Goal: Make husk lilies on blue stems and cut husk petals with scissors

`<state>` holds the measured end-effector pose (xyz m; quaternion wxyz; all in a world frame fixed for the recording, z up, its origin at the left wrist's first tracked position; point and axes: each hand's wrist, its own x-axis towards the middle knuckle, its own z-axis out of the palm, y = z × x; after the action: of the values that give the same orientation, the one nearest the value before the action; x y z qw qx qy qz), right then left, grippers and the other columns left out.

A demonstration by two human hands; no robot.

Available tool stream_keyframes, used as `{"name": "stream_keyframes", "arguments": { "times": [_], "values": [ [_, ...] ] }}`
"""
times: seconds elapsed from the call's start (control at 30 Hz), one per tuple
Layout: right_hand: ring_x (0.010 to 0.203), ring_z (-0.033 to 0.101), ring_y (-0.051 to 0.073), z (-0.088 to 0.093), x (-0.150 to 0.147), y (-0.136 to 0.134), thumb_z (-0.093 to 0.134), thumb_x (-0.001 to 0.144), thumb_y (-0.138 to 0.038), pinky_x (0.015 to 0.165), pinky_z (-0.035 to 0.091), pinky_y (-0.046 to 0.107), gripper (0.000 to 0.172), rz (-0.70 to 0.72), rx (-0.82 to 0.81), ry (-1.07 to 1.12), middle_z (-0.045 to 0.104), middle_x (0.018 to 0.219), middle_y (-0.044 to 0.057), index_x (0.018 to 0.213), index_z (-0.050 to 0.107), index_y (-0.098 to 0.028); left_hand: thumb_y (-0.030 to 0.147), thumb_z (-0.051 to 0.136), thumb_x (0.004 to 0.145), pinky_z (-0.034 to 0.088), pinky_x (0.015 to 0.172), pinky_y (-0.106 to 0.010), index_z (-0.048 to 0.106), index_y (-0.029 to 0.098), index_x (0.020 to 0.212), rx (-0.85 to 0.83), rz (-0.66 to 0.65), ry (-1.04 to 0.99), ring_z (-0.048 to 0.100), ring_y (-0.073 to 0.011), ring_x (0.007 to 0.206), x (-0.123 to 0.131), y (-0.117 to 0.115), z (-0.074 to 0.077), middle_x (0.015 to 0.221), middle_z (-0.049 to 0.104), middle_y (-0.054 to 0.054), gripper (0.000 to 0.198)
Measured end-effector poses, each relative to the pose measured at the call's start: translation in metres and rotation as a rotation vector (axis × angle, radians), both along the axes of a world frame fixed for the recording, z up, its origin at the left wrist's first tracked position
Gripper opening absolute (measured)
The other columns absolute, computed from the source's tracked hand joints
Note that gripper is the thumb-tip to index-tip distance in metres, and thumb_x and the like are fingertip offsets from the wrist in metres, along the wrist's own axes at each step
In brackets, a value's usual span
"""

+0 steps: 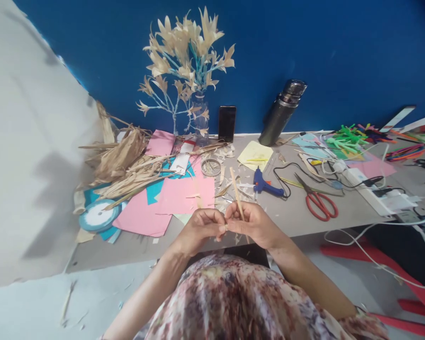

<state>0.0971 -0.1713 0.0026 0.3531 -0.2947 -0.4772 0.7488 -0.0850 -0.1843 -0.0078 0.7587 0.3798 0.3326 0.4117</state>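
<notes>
Close to the table's front edge, my left hand (200,229) and my right hand (257,224) meet at the fingertips. Both are closed in a pinch around something small and pale that the fingers mostly hide. A narrow, straw-coloured strip (235,186) also sticks up out of my right hand, slanting between its fingers. Just beyond the hands lie pink paper (186,193), pale scraps and a roll of tape (211,167). A blue glue gun (265,183) rests to the right, then red-handled scissors (320,203) with their blades nearly together.
Dried husks (122,156) and a blue ribbon spool (99,215) crowd the left. Husk flowers (184,45) stand in a bottle at the back, beside a phone (227,123) and a leaning dark flask (282,113). Cords run to a white power strip (366,189) on the right.
</notes>
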Motion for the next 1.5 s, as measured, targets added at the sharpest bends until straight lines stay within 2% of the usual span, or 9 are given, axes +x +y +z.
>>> {"name": "stream_keyframes", "arguments": {
  "times": [0.3,0.43,0.57,0.8,0.93,1.1,1.33,1.4,1.5],
  "values": [
    [0.045,0.019,0.004,-0.006,0.015,0.014,0.089,0.067,-0.042,0.041,0.016,0.016,0.042,0.126,-0.233,0.304,0.037,0.061,-0.009,0.079,0.057,-0.018,0.034,0.084,0.066,0.046,0.07,-0.032,0.063,0.014,0.062,-0.014,-0.064,-0.258,0.062,-0.0183,0.061,0.001,-0.006,0.003,0.051,0.059,-0.002,0.03],
    [0.052,0.044,0.007,0.0,0.011,0.008,0.083,0.074,-0.051,0.049,0.034,0.019,0.045,0.02,-0.017,0.14,0.059,0.075,0.0,0.095,0.062,-0.016,0.033,0.083,0.067,0.043,0.067,-0.029,0.063,0.013,0.063,0.0,-0.035,-0.183,0.062,-0.0177,0.062,0.004,-0.003,0.002,0.052,0.06,-0.002,0.029],
    [0.064,0.06,0.015,0.0,0.005,0.001,0.085,0.075,-0.039,0.064,0.048,0.027,0.035,0.038,-0.008,0.085,0.061,0.07,0.0,0.085,0.06,-0.017,0.032,0.085,0.066,0.038,0.06,-0.024,0.065,0.012,0.066,-0.009,-0.023,-0.11,0.058,-0.014,0.056,0.008,-0.004,-0.001,0.052,0.062,-0.002,0.028],
    [0.047,0.023,0.005,-0.002,0.022,0.012,0.086,0.073,-0.043,0.041,0.02,0.015,0.038,-0.059,-0.142,0.285,0.043,0.063,-0.006,0.08,0.059,-0.018,0.031,0.081,0.072,0.046,0.072,-0.033,0.062,0.014,0.065,0.01,0.017,-0.308,0.053,-0.0119,0.053,0.009,-0.004,-0.002,0.054,0.057,0.001,0.026],
    [0.051,0.044,0.007,-0.002,0.014,0.005,0.084,0.073,-0.047,0.046,0.036,0.019,0.043,-0.136,-0.011,0.108,0.062,0.085,0.002,0.097,0.063,-0.017,0.03,0.082,0.071,0.044,0.069,-0.029,0.063,0.014,0.065,0.024,0.076,-0.182,0.057,-0.0138,0.058,0.013,-0.002,0.0,0.054,0.059,0.0,0.026],
    [0.067,0.068,0.019,-0.003,-0.002,-0.004,0.082,0.076,-0.031,0.064,0.052,0.03,0.027,-0.125,0.01,0.051,0.065,0.072,0.0,0.088,0.062,-0.017,0.029,0.083,0.07,0.038,0.06,-0.025,0.066,0.013,0.066,0.061,0.106,-0.088,0.054,-0.0118,0.056,0.017,-0.003,-0.004,0.057,0.061,-0.001,0.024],
    [0.045,0.034,0.004,-0.006,0.017,0.007,0.086,0.07,-0.03,0.043,0.03,0.016,0.028,0.007,-0.173,0.265,0.048,0.062,-0.006,0.078,0.062,-0.017,0.031,0.084,0.07,0.043,0.064,-0.029,0.064,0.015,0.065,0.001,0.025,-0.335,0.054,-0.013,0.056,0.017,-0.007,-0.005,0.057,0.059,0.0,0.026],
    [0.047,0.029,0.004,-0.008,0.038,0.012,0.087,0.07,-0.033,0.042,0.026,0.015,0.031,-0.098,-0.14,0.207,0.046,0.063,-0.006,0.085,0.064,-0.018,0.029,0.083,0.071,0.043,0.064,-0.03,0.063,0.015,0.065,-0.023,0.047,-0.381,0.05,-0.011,0.054,0.015,-0.006,-0.006,0.056,0.056,0.001,0.025],
    [0.055,0.04,0.008,-0.018,0.083,0.02,0.079,0.078,-0.043,0.044,0.03,0.017,0.036,-0.499,0.049,-0.162,0.059,0.083,0.003,0.101,0.068,-0.017,0.027,0.082,0.072,0.043,0.062,-0.029,0.064,0.014,0.066,-0.044,0.101,-0.306,0.051,-0.0108,0.054,0.013,-0.003,-0.01,0.057,0.056,0.001,0.023]
  ]
}}
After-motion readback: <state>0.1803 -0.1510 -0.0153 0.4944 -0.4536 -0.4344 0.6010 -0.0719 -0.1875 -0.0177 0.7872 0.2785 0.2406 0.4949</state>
